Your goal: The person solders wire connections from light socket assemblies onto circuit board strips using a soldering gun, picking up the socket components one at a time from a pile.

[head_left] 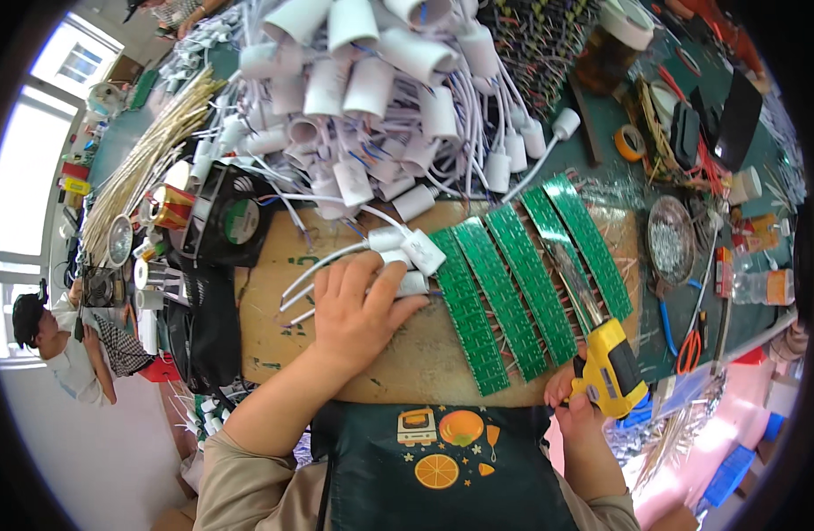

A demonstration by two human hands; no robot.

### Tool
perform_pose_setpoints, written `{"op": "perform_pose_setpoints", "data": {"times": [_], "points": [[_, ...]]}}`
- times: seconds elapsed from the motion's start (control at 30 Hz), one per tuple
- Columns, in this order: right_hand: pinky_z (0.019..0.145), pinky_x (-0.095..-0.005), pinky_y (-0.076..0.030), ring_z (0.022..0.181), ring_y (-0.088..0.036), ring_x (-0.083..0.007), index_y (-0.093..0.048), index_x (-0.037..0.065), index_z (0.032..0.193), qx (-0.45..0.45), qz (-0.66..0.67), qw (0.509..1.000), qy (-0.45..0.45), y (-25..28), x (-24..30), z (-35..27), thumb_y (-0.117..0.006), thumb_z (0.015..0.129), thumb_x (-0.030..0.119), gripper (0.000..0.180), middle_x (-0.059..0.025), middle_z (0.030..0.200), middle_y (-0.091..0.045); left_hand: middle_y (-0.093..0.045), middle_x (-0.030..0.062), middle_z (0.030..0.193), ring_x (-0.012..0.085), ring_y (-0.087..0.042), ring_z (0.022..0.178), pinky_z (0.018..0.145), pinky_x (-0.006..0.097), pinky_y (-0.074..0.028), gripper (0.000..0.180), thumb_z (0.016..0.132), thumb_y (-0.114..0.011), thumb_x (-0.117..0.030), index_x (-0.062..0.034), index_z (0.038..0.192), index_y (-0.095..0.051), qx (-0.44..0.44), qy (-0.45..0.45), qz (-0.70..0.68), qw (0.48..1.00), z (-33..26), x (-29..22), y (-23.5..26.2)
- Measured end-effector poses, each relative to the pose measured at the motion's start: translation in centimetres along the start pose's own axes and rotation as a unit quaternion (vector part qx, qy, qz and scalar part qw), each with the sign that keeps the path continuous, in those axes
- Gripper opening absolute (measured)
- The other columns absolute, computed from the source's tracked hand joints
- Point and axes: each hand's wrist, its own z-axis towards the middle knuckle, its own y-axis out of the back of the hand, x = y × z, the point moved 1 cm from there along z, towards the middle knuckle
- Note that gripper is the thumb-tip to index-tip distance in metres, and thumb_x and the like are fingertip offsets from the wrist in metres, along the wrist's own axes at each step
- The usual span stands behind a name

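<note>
The person's right hand (577,405) is closed around the handle of a yellow-and-black pistol-shaped soldering gun (612,370), at the near right edge of a brown work board (283,350). The gun's long metal shaft points away from the person and to the left, its long axis running roughly along the green circuit-board strips (531,283) and its front end over them; whether it touches them cannot be told. Five strips lie side by side, long axes running away from the person and leaning left at the far end.

The left hand (358,296) lies palm down, fingers bent over a few white plastic cylinders (413,283) with trailing wires, the thumb standing apart from the forefinger; whether it grips one cannot be told. Those cylinders sit just left of the nearest strip.

Beyond the board, a heap of similar white wired sleeves (372,84) covers part of the green counter (615,181). A black fan (226,212) stands to the left; a round metal dish (671,239) and orange-handled scissors (688,351) lie to the right.
</note>
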Motion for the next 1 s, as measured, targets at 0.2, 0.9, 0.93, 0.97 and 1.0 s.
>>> {"op": "perform_pose_setpoints", "data": {"times": [0.2,0.9,0.93,0.97,1.0], "points": [[0.053,-0.0279,-0.045,0.06,-0.051,-0.0124,-0.035,-0.001,0.145,-0.001,0.012,1.0,0.021,0.3,-0.5,0.1,-0.078,0.089,0.038,0.08,-0.0016,0.073,-0.05,-0.061,0.0072,0.106,0.0277,-0.059,0.097,0.082,0.04,-0.045,0.055,0.067,-0.089,-0.038,-0.0097,0.107,-0.065,-0.093,-0.031,-0.021,0.995,3.9,2.9,2.8],[0.053,-0.0303,-0.047,0.056,-0.05,-0.0152,-0.038,-0.002,0.141,-0.007,0.013,1.0,0.016,0.2,-0.7,0.3,-0.076,0.088,0.032,0.074,-0.0052,0.071,-0.051,-0.069,0.0173,0.102,0.033,-0.066,0.1,0.09,0.04,-0.051,0.024,0.08,-0.064,-0.006,-0.006,0.103,-0.072,-0.171,0.005,0.0,0.985,32.2,9.2,14.1],[0.054,-0.0303,-0.047,0.056,-0.05,-0.0153,-0.038,-0.002,0.141,-0.011,0.013,1.0,0.016,0.2,-0.7,0.3,-0.076,0.088,0.032,0.074,-0.0052,0.071,-0.051,-0.069,0.0173,0.102,0.033,-0.066,0.1,0.09,0.04,-0.051,0.024,0.08,-0.064,-0.006,-0.006,0.103,-0.072,-0.172,0.003,0.0,0.985,32.9,9.6,14.1],[0.054,-0.0303,-0.047,0.056,-0.05,-0.0153,-0.038,-0.002,0.141,-0.011,0.013,1.0,0.018,0.2,-0.7,0.3,-0.076,0.088,0.032,0.074,-0.0052,0.071,-0.051,-0.068,0.0176,0.104,0.034,-0.064,0.103,0.092,0.041,-0.05,0.025,0.079,-0.062,-0.006,-0.0063,0.102,-0.073,-0.171,-0.064,0.053,0.982,33.4,9.8,14.0],[0.054,-0.0303,-0.047,0.056,-0.05,-0.0154,-0.038,-0.002,0.142,-0.013,0.016,1.0,0.018,0.2,-0.8,0.3,-0.076,0.088,0.032,0.074,-0.0052,0.072,-0.051,-0.066,0.0179,0.105,0.0349,-0.062,0.106,0.093,0.042,-0.049,0.026,0.079,-0.061,-0.005,-0.0066,0.101,-0.074,-0.168,-0.13,0.106,0.972,33.9,10.1,13.8]]}}
